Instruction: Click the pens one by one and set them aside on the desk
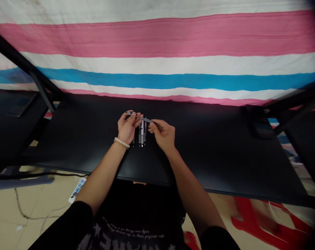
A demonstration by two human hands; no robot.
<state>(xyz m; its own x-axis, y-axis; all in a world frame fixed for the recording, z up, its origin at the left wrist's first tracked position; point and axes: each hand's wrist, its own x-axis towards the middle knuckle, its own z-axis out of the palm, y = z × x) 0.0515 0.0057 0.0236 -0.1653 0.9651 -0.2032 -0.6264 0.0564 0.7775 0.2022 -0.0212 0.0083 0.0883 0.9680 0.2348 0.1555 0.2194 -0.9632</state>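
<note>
A slim grey pen (147, 120) is stretched between both hands, tilted slightly down to the right. My left hand (127, 127), with a pale beaded bracelet at its wrist, pinches the left end between thumb and fingers. The right end is gripped by my right hand (164, 136), whose curled fingers cover part of it. Below the held pen, several grey and dark pens (142, 135) lie side by side on the black table (212, 146), their tips toward me. My left hand partly hides this row.
A striped cloth (157, 38) hangs behind the table. Black frame bars (40, 81) rise at both sides. A dark object (261, 121) lies at the right end. On the floor are a power strip (77, 189) with cables and a red stool (266, 222).
</note>
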